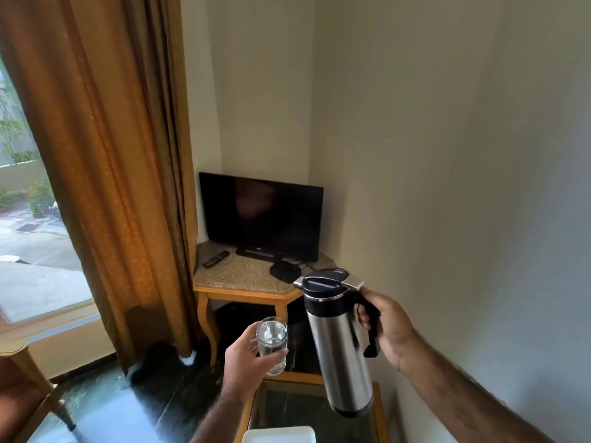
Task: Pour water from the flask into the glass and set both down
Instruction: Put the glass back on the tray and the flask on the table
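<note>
Nearest to me: white tray or plate edge (279,434) at the bottom of frame, too cropped to say which. It sits on a glass-topped side table with wood frame, tabletop (287,407) below both hands.

Left hand (244,358) wrapped around a clear drinking glass (271,345), fingers closed on its lower half, thumb on the near side. Glass upright, held in the air above the tabletop's far-left corner, not touching it. Water in it, looks more than half full.

Right hand (388,330) closed on the black handle of a stainless steel vacuum flask (340,343). Flask nearly upright, top leaning slightly left toward the glass, black lid hinged open at the top. Base hangs above the tabletop, no contact. Flask just right of the glass, small gap between them, no stream visible.

Left edge: wooden chair (22,398) on dark floor.

Further back: brown curtain (121,171) beside a window (28,219). Corner stand with granite top (243,273) carries a dark TV (262,215), a remote (216,259) to its left and a black set-top box (283,271) in front.
</note>
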Tool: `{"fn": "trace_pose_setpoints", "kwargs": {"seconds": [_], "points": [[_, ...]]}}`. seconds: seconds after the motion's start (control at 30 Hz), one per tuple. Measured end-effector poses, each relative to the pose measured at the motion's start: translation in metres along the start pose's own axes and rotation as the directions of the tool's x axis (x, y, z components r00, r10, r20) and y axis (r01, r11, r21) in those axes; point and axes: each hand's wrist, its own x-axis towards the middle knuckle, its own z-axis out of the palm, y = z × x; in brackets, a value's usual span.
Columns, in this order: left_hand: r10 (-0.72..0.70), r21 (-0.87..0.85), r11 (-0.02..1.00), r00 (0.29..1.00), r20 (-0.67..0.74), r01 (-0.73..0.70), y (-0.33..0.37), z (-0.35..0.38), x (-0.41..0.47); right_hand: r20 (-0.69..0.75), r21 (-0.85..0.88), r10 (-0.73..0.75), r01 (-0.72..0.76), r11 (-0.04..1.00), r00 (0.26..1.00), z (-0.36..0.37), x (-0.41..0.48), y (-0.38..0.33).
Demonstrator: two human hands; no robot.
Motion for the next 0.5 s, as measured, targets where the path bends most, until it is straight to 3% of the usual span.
{"fn": "trace_pose_setpoints", "kwargs": {"seconds": [0.27, 0.5], "points": [[-0.029, 0.076, 0.997, 1.000, 0.012, 0.028, -0.046, 0.026, -0.008, -0.135, 0.113, -0.083, 0.099, 0.989, 0.987, -0.022, -0.005, 0.088], [-0.125, 0.157, 0.980, 0.992, 0.034, 0.118, -0.116, 0.063, -0.018, -0.255, 0.224, -0.043, 0.102, 0.969, 0.966, -0.049, -0.002, 0.170]]}}
